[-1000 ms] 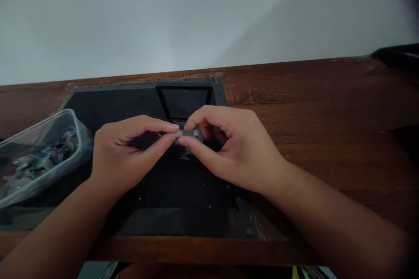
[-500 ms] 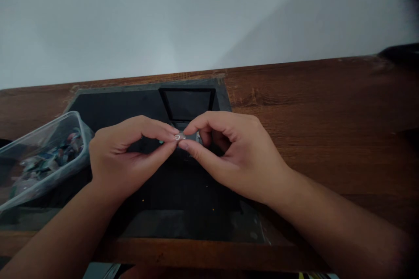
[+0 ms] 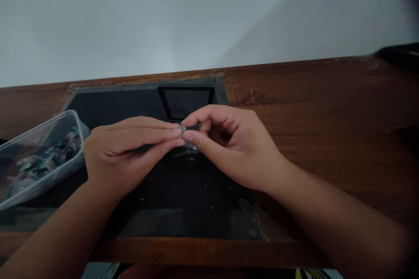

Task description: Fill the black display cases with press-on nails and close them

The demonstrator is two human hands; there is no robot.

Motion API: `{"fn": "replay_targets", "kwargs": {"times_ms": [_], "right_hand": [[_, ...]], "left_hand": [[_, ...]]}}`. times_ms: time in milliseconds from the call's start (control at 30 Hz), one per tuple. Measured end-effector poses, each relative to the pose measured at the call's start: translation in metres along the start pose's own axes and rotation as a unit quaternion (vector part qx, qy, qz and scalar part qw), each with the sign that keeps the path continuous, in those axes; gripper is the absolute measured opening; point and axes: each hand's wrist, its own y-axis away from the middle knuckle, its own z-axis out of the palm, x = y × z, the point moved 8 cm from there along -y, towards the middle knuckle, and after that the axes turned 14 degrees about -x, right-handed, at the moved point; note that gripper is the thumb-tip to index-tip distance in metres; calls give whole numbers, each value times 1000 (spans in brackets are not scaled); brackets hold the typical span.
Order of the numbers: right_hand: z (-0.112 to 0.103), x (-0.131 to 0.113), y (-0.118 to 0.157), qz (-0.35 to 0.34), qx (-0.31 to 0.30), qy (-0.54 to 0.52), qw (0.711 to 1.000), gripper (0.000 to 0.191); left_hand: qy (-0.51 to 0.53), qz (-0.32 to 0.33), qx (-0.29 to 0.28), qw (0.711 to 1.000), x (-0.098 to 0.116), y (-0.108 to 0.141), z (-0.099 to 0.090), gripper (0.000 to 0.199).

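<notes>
A tiny greyish, shiny piece (image 3: pixel 182 129) is held between both hands, above the dark mat. My left hand (image 3: pixel 131 148) pinches it from the left, thumb below and fingers stretched together above. From the right, my right hand (image 3: pixel 234 146) grips it between thumb and index finger, its other fingers curled in. Just behind the hands stands a black-framed lid or panel (image 3: pixel 186 101), tilted up. Something clear with small bright spots (image 3: pixel 193 150) shows beneath the fingertips, partly hidden.
A clear plastic tub (image 3: pixel 77 139) with many small wrapped or shiny pieces sits at the left. The dark mat (image 3: pixel 183 222) lies on a brown wooden table (image 3: pixel 327 122). A dark object (image 3: pixel 399 54) is at the far right, near the wall.
The small piece has turned; its white heart-like mark no longer shows. My left fingers have straightened and pressed closer together, and my right hand has moved slightly up and left.
</notes>
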Motion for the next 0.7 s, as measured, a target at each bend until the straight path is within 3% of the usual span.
{"fn": "replay_targets", "kwargs": {"times_ms": [233, 367, 700], "right_hand": [[5, 1, 1, 33, -14, -36, 999, 25], [7, 0, 1, 30, -18, -56, 998, 19], [10, 1, 2, 37, -34, -98, 994, 26]], "left_hand": [[19, -15, 19, 1000, -2, 0, 0, 20], [20, -24, 15, 999, -2, -1, 0, 13], [19, -14, 18, 1000, 4, -4, -3, 14]]}}
